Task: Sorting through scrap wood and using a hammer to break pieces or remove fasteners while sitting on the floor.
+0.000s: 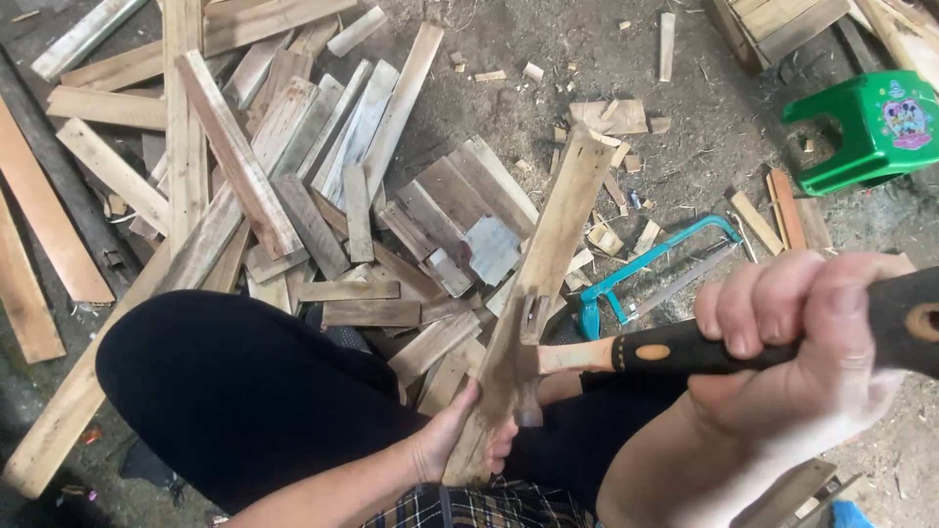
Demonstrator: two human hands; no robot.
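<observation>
Seen from above, down onto two bare hands at work over a dark-trousered knee (235, 391). Left hand (460, 440) wrapped around the lower end of a long, weathered, pale-brown wooden plank (548, 284), holding it steeply tilted with its top end leaning away over the floor. Right hand (792, 342) clenched tight on the black rubber grip of a claw hammer with an orange-and-black handle (675, 347), close to the lens and large in view. Hammer head (533, 318) hooked against the plank just above the left hand, apparently biting on a nail; nail itself too small to make out. By the look of it, prying only just under way: head seated on the wood, nothing visibly drawn out yet.

Beyond, a sprawling heap of short grey-brown boards and offcuts (323, 186) lying criss-cross, seemingly already stripped. Beside the plank, a teal-framed hacksaw (650, 269) flat on the ground. Top right, a small green plastic stool (871, 127).

Underfoot, bare dirt floor (704, 127), grey, dusty, strewn with chips and splinters. More stacked timber (773, 24) at the upper right edge. A rough workshop or yard, dimly and evenly lit.
</observation>
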